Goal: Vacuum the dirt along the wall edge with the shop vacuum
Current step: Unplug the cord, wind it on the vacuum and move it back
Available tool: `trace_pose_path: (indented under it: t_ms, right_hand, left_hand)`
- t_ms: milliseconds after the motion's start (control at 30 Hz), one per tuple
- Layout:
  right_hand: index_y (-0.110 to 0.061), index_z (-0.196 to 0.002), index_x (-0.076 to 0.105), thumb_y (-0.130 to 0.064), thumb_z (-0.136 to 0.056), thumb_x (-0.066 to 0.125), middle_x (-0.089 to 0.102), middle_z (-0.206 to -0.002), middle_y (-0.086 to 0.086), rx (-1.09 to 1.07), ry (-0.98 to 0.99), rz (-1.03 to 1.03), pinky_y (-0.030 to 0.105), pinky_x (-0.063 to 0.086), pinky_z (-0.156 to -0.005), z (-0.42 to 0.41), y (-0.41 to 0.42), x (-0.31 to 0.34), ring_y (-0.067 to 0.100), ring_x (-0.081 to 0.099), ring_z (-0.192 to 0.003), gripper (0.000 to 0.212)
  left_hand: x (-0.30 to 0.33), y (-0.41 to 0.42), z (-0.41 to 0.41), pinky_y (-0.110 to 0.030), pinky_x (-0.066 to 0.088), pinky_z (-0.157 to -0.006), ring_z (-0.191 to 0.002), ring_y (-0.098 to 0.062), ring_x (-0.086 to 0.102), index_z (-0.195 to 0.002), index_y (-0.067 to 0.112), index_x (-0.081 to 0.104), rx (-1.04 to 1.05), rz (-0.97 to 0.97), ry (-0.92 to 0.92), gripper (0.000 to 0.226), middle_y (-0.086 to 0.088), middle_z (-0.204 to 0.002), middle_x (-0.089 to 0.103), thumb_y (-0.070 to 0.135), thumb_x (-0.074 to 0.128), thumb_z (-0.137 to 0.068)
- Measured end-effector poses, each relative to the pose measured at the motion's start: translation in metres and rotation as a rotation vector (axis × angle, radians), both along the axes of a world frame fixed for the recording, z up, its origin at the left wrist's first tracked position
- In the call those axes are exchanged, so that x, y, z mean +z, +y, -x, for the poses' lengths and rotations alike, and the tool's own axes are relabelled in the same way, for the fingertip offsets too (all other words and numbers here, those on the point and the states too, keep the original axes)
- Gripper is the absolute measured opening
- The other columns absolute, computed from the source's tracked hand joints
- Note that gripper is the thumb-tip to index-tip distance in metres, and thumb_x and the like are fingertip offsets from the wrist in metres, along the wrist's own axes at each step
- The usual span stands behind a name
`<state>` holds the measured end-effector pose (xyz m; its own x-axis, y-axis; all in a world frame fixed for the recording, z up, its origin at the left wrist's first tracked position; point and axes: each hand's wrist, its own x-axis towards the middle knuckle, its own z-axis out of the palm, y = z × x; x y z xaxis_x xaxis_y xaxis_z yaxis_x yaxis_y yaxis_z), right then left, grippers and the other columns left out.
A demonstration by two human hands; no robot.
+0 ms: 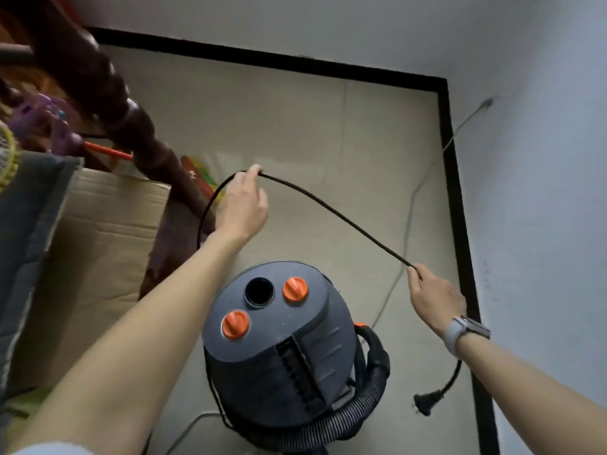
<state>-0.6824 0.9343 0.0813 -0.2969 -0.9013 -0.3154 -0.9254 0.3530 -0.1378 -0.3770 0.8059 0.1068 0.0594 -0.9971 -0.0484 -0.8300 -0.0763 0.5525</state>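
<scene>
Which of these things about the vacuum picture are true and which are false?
1. Both hands hold the thin black power cord. True: the left hand and the right hand each pinch it.
2. The black plug is in a wall socket. False: it dangles loose below the right wrist.
3. The round grey shop vacuum has two orange knobs on top. True.
4. The ribbed black hose is in the left hand. False: it curls beside the vacuum, untouched.
5. A grey wristwatch is on the left wrist. False: it is on the right wrist.
</scene>
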Motion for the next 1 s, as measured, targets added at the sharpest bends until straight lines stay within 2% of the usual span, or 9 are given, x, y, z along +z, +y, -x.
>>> trace_pose_path:
  t_ms: [100, 233, 333, 500, 600, 667, 767, 933, 1000]
  right_hand:
    - [-0.011, -0.110, 0.059, -0.033, -0.102, 0.024, 0.065, -0.106, 0.018, -0.152, -0.035, -0.142, 0.032, 0.036, -0.068, 0.024, 0.029, -0.027, 0.036, 0.059, -0.094, 0.042]
    - [-0.013, -0.082, 0.049, -0.028, -0.101, 0.025, 0.063, -0.094, 0.017, -0.263, -0.095, -0.238, 0.033, 0.036, -0.066, 0.046, 0.080, -0.062, 0.035, 0.055, -0.083, 0.034]
    - [-0.012, -0.099, 0.051, -0.028, -0.102, 0.026, 0.064, -0.101, 0.018, -0.273, -0.152, -0.283, 0.037, 0.041, -0.073, 0.055, 0.116, -0.081, 0.039, 0.059, -0.092, 0.030]
    - [-0.017, -0.113, 0.052, -0.031, -0.103, 0.026, 0.065, -0.109, 0.010, -0.077, -0.160, -0.487, 0.032, 0.039, -0.070, 0.070, 0.167, -0.093, 0.032, 0.060, -0.100, 0.032]
    - [-0.016, -0.114, 0.054, -0.029, -0.102, 0.030, 0.065, -0.111, 0.012, 0.028, -0.287, -0.521, 0.033, 0.042, -0.076, 0.077, 0.196, -0.098, 0.032, 0.060, -0.101, 0.030]
    - [-0.016, -0.118, 0.053, -0.028, -0.102, 0.031, 0.065, -0.113, 0.012, 0.089, -0.368, -0.542, 0.035, 0.045, -0.082, 0.079, 0.214, -0.099, 0.031, 0.060, -0.102, 0.030]
    - [-0.021, -0.134, 0.047, -0.027, -0.102, 0.031, 0.062, -0.123, 0.011, 0.200, -0.449, -0.534, 0.035, 0.045, -0.089, 0.072, 0.233, -0.089, 0.031, 0.058, -0.108, 0.036]
    - [-0.016, -0.134, 0.044, -0.021, -0.101, 0.033, 0.061, -0.114, 0.017, 0.580, -0.525, -0.554, 0.037, 0.040, -0.075, 0.047, 0.259, -0.075, 0.037, 0.056, -0.100, 0.036]
    - [-0.015, -0.130, 0.047, -0.018, -0.100, 0.036, 0.062, -0.110, 0.015, 0.649, -0.595, -0.542, 0.034, 0.036, -0.069, 0.040, 0.266, -0.074, 0.035, 0.056, -0.096, 0.033]
  left_hand:
    - [-0.037, -0.004, 0.053, -0.040, 0.034, -0.102, -0.126, -0.033, 0.040, -0.140, 0.013, 0.034, -0.157, -0.196, 0.051, 0.045, -0.018, -0.137, 0.042, 0.019, 0.036, -0.095]
    - [-0.091, 0.019, 0.115, -0.042, 0.029, -0.109, -0.134, -0.032, 0.032, -0.145, 0.016, 0.025, -0.289, -0.431, 0.015, 0.053, -0.011, -0.148, 0.033, 0.036, 0.035, -0.097]
    - [-0.120, 0.048, 0.152, -0.044, 0.030, -0.106, -0.134, -0.032, 0.032, -0.146, 0.016, 0.020, -0.378, -0.549, -0.110, 0.057, -0.010, -0.150, 0.030, 0.040, 0.034, -0.096]
    - [-0.143, 0.102, 0.175, -0.045, 0.017, -0.111, -0.122, -0.029, 0.046, -0.124, 0.012, 0.041, -0.547, -0.427, -0.611, 0.038, -0.010, -0.127, 0.055, 0.031, 0.041, -0.091]
    - [-0.150, 0.133, 0.179, -0.051, 0.003, -0.114, -0.133, -0.031, 0.032, -0.126, 0.010, 0.043, -0.590, -0.402, -0.656, 0.039, -0.010, -0.133, 0.051, 0.030, 0.038, -0.093]
    - [-0.147, 0.162, 0.186, -0.049, 0.011, -0.113, -0.134, -0.030, 0.030, -0.125, 0.010, 0.046, -0.607, -0.395, -0.525, 0.037, -0.009, -0.132, 0.052, 0.028, 0.036, -0.094]
    - [-0.128, 0.222, 0.195, -0.038, 0.039, -0.092, -0.111, -0.029, 0.052, -0.118, 0.009, 0.054, -0.386, -0.433, -0.052, 0.031, -0.010, -0.114, 0.062, 0.023, 0.040, -0.094]
    - [-0.115, 0.316, 0.194, -0.033, 0.041, -0.095, -0.115, -0.029, 0.054, -0.130, 0.008, 0.048, 0.056, -0.724, 0.213, 0.040, -0.011, -0.122, 0.061, 0.025, 0.047, -0.094]
    - [-0.114, 0.339, 0.191, -0.031, 0.053, -0.085, -0.096, -0.025, 0.064, -0.129, 0.014, 0.045, 0.239, -0.872, 0.535, 0.034, -0.011, -0.114, 0.062, 0.024, 0.046, -0.096]
